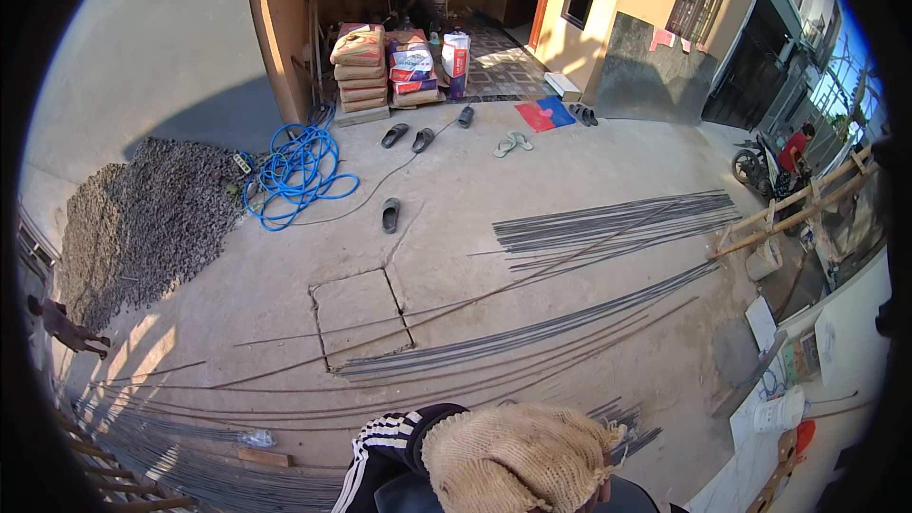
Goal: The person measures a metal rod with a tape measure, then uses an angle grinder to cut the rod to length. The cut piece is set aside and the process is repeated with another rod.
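Neither my left hand nor my right hand shows. Close in front at the bottom edge is a person in a tan knitted cap (518, 456), seen from above. Dark cloth with white stripes (389, 446) shows beside the cap; whose it is I cannot tell. Beyond the cap, long thin steel bars (532, 328) lie across the concrete. A second group of straight bars (608, 233) is farther back to the right. Rusty bars (313, 408) run to the left, and a dense bundle of bars (237, 489) lies at the lower left.
A gravel heap (157, 228) and a coiled blue hose (299, 176) are at left. Stacked sacks (361, 71) stand by the doorway. Loose sandals (390, 216) dot the ground. At right are a wooden rail (807, 199), a white bucket (781, 410) and a person in red (794, 150).
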`<state>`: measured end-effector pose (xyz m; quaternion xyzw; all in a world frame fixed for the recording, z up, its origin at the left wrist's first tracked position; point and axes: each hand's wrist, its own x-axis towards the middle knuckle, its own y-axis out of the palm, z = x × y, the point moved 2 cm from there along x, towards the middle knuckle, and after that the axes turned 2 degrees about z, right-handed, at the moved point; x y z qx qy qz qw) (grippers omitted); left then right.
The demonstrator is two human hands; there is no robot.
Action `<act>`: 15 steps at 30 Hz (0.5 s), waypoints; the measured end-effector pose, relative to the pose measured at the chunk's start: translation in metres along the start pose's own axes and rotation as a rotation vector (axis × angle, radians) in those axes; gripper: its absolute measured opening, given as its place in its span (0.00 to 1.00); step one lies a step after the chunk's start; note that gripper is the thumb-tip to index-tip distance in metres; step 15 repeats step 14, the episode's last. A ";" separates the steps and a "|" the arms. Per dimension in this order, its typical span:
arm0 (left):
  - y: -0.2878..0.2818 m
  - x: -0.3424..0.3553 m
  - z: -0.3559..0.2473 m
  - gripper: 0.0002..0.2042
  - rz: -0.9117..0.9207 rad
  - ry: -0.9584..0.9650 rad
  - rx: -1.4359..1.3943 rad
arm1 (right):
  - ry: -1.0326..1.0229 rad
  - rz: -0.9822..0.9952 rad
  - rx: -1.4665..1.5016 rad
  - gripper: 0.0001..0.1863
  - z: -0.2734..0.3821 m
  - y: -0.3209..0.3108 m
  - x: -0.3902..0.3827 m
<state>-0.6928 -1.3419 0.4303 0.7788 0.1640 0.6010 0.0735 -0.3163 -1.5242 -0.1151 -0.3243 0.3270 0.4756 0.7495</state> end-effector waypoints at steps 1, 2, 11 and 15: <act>0.003 -0.001 0.002 0.16 -0.048 -0.007 -0.021 | 0.029 -0.009 0.002 0.10 -0.006 -0.001 0.001; 0.006 -0.002 0.003 0.16 -0.110 -0.014 -0.037 | 0.052 -0.014 0.005 0.11 -0.011 0.000 0.002; 0.022 -0.028 0.022 0.21 -0.606 -0.112 -0.173 | 0.132 -0.022 0.025 0.17 -0.038 0.006 0.009; -0.010 -0.065 0.025 0.19 -0.533 -0.722 -0.576 | 0.100 -0.014 0.033 0.19 -0.030 0.010 0.021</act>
